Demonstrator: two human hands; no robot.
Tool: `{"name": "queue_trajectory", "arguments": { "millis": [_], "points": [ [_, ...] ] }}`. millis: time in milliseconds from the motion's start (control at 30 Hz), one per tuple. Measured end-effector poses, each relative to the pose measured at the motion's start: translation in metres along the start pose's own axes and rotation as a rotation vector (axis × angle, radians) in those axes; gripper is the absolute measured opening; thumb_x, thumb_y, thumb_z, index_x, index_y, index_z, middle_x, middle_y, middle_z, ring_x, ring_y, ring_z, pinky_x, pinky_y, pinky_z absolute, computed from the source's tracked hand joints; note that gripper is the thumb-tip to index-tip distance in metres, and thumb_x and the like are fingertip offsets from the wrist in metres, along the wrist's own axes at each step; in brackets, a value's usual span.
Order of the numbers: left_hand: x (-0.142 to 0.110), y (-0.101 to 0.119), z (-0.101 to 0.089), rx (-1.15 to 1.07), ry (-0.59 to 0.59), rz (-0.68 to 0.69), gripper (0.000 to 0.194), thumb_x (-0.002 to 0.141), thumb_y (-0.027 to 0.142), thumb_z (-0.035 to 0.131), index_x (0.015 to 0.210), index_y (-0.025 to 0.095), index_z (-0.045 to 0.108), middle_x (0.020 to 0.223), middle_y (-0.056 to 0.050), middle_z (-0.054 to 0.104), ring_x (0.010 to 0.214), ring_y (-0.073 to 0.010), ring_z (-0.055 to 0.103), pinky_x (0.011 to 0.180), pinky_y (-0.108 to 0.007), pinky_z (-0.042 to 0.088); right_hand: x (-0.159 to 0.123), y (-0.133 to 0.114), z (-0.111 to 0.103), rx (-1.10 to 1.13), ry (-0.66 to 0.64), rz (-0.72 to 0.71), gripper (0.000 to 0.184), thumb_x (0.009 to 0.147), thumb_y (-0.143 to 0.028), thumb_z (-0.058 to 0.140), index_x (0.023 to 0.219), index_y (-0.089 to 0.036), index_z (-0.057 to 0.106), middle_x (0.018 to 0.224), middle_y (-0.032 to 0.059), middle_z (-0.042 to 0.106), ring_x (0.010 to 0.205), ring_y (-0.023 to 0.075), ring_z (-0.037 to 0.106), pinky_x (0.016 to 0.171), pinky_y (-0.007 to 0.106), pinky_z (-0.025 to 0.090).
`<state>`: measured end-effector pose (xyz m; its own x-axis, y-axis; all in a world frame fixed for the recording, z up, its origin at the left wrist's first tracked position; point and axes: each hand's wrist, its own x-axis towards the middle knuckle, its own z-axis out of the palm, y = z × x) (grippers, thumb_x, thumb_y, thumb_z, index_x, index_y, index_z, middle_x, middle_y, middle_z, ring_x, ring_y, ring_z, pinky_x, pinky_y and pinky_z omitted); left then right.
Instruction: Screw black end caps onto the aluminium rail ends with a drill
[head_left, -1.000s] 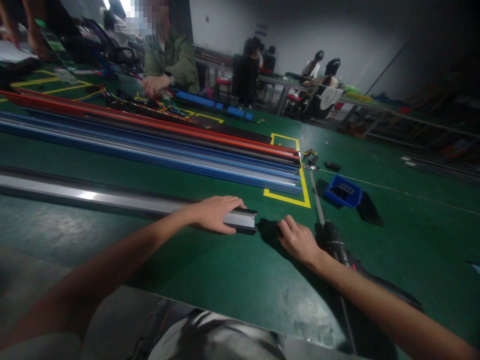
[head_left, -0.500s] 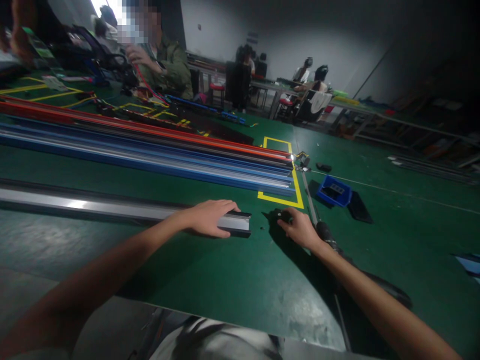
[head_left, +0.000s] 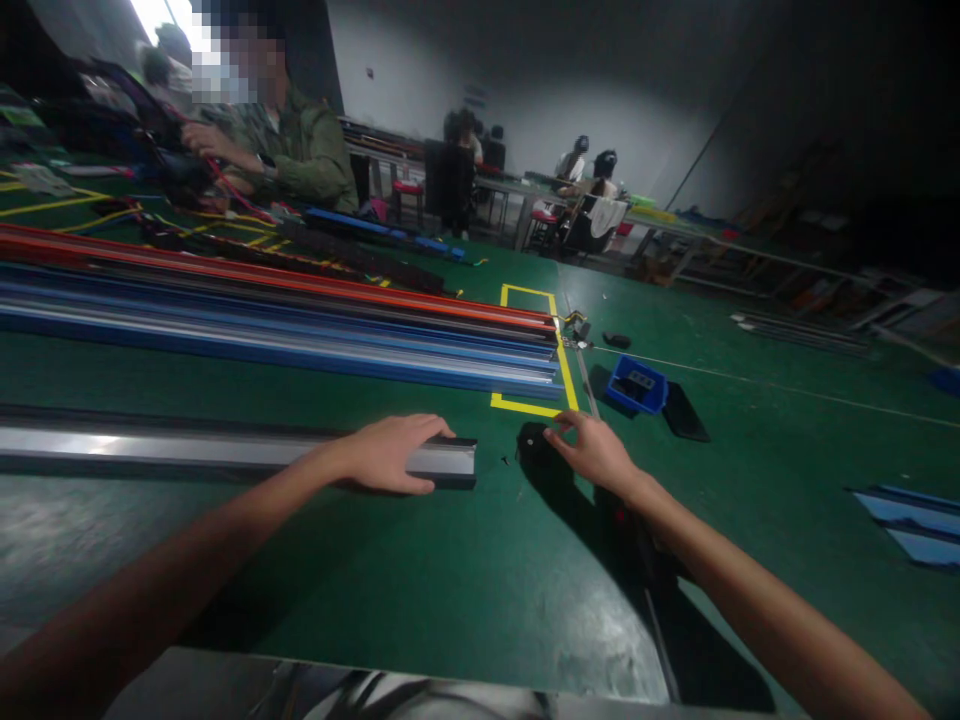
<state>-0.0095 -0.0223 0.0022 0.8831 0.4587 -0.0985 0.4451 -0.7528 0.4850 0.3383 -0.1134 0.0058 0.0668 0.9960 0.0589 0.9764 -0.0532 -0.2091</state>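
My left hand [head_left: 390, 455] is wrapped over the end of a long black-edged, silver metal profile [head_left: 442, 460], thumb on the near side and fingers on the far side. Just right of that open end, my right hand [head_left: 592, 450] pinches the edge of a small black part [head_left: 530, 441] with a pale dot on it. Shadow blurs the part's outline. A tiny dark screw-like piece [head_left: 505, 461] lies on the green table [head_left: 450, 580] between the profile and the black part. Beneath my right forearm, a dark power drill [head_left: 637, 540] is mostly hidden.
Blue profiles [head_left: 375, 350] and an orange-red one [head_left: 360, 288] lie parallel beyond, ending inside yellow tape [head_left: 529, 408]. A blue bin [head_left: 637, 384] stands right of them, beside a flat black piece [head_left: 686, 411]. Across the table, a person in a green jacket [head_left: 319, 150] handles wires.
The view has swung right. My right hand has shifted its hold on the black part, which now shows its pale dot. The tiny piece has come into view. My left hand stays on the profile.
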Motion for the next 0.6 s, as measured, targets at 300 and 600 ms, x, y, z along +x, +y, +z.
{"name": "queue_trajectory", "arguments": {
  "millis": [300, 600],
  "points": [
    [0.001, -0.002, 0.001, 0.008, -0.004, 0.007, 0.066, 0.079, 0.054, 0.071, 0.134, 0.026, 0.049, 0.134, -0.007, 0.06, 0.115, -0.0274, 0.06, 0.095, -0.039, 0.047, 0.057, 0.117, -0.066, -0.234, -0.019, 0.409, 0.028, 0.096, -0.021, 0.056, 0.108, -0.01, 0.079, 0.096, 0.0234, 0.076, 0.084, 0.0321, 0.074, 0.067, 0.035, 0.048],
    [0.002, -0.004, 0.003, 0.03, 0.011, 0.022, 0.068, 0.079, 0.056, 0.071, 0.135, 0.027, 0.048, 0.136, -0.006, 0.059, 0.118, -0.028, 0.059, 0.098, -0.039, 0.046, 0.096, 0.138, -0.058, -0.214, -0.108, 0.485, 0.031, 0.106, -0.033, 0.054, 0.124, -0.01, 0.065, 0.122, 0.0129, 0.065, 0.107, 0.0217, 0.067, 0.09, 0.038, 0.057]
  ]
}}
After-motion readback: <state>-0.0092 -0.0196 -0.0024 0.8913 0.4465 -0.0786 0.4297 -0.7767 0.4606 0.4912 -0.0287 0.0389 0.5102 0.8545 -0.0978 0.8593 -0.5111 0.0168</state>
